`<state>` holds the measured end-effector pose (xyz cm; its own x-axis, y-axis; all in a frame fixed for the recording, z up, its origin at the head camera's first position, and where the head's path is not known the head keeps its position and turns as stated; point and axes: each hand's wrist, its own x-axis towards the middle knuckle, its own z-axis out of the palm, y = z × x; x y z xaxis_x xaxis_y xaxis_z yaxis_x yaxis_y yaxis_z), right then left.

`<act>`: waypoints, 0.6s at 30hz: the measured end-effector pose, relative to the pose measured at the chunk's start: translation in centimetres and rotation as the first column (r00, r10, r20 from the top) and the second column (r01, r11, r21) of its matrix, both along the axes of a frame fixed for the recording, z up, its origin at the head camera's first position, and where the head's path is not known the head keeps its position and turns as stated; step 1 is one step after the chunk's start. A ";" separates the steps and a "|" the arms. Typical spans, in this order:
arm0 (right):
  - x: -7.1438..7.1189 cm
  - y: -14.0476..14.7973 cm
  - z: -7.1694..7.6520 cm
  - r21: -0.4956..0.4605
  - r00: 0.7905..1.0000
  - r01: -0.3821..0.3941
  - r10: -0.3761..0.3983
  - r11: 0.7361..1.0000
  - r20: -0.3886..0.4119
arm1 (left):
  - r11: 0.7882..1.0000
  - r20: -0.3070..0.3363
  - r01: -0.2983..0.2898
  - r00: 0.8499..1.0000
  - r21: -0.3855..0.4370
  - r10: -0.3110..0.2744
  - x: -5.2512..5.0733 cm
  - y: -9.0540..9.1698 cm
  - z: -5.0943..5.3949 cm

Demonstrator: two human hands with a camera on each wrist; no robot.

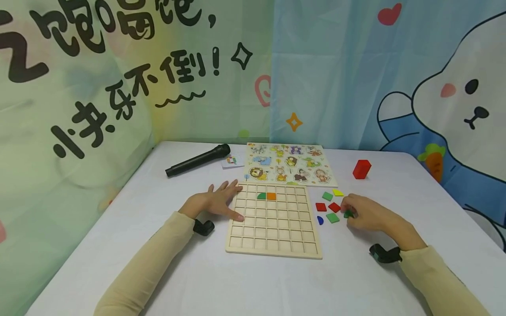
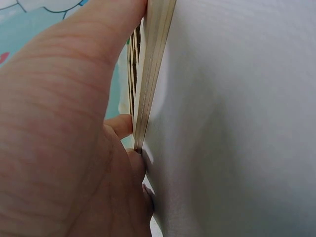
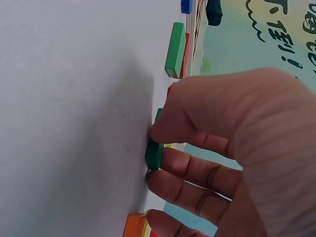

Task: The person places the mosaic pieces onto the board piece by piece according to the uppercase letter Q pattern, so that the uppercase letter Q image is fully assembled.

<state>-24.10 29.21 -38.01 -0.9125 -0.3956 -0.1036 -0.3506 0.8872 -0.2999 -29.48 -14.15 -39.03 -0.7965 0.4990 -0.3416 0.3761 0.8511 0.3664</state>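
It is best to grip the dark green tile [image 3: 154,157] by its edges, clear of neighbouring tiles [image 1: 332,217], keeping the board [image 1: 272,223] steady. The right hand [image 1: 367,215] pinches it between thumb and fingers, right of the board; whether it is off the table [image 1: 272,285] is hard to tell. The left hand [image 1: 216,202] lies spread over the board's left edge.

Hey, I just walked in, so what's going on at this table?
A person's left hand rests on the edge of a wooden grid board, while their right hand pinches a dark green piece. One green piece and one orange piece sit side by side on the board; more loose pieces lie to its right.
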 end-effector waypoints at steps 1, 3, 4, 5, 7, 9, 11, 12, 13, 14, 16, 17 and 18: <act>-0.1 0.0 0.0 0.002 1.000 0.001 -0.001 1.000 -0.001 | 1.000 -0.001 -0.001 1.000 0.002 0.001 0.0 0.0 0.0; -0.2 0.1 0.0 0.007 1.000 0.003 -0.003 1.000 -0.007 | 1.000 -0.005 0.000 1.000 0.000 0.000 -0.1 -0.1 -0.1; -0.3 0.2 0.0 0.013 1.000 0.010 -0.010 1.000 -0.009 | 1.000 -0.007 0.002 1.000 0.001 -0.002 -0.1 -0.1 -0.2; -0.4 0.2 0.0 0.022 1.000 0.018 -0.018 1.000 -0.010 | 1.000 -0.007 0.002 1.000 -0.001 -0.002 -0.1 -0.1 -0.2; -0.5 0.2 0.0 0.041 0.999 0.030 -0.030 0.999 -0.017 | 1.000 -0.008 0.002 1.000 -0.001 -0.002 -0.1 -0.1 -0.2; -0.6 0.2 0.1 0.057 0.999 0.043 -0.042 0.997 -0.023 | 1.000 -0.005 0.001 1.000 0.004 -0.001 0.0 -0.1 -0.1; -0.6 0.1 0.1 0.065 0.998 0.048 -0.046 0.997 -0.030 | 1.000 -0.004 0.000 1.000 0.003 0.000 0.1 -0.1 0.0; -0.6 0.2 0.2 0.068 0.999 0.044 -0.042 0.997 -0.035 | 1.000 -0.004 0.001 1.000 0.003 -0.001 0.1 -0.1 0.1; -0.6 0.2 0.2 0.072 0.998 0.043 -0.040 0.996 -0.040 | 1.000 -0.004 0.001 1.000 0.003 -0.001 0.1 -0.1 0.1; -0.6 0.2 0.3 0.077 0.998 0.041 -0.038 0.996 -0.043 | 1.000 -0.004 0.001 1.000 0.005 -0.001 0.1 0.0 0.2; -0.6 0.2 0.3 0.088 0.998 0.033 -0.028 0.996 -0.052 | 1.000 -0.002 0.004 1.000 0.005 -0.004 0.0 0.0 0.2; -0.6 0.3 0.3 0.096 0.998 0.030 -0.024 0.995 -0.057 | 1.000 -0.002 0.005 1.000 0.006 -0.005 0.0 0.0 0.2; -0.6 0.2 0.3 0.100 0.998 0.031 -0.025 0.994 -0.057 | 1.000 -0.002 0.005 1.000 0.006 -0.005 0.0 0.0 0.1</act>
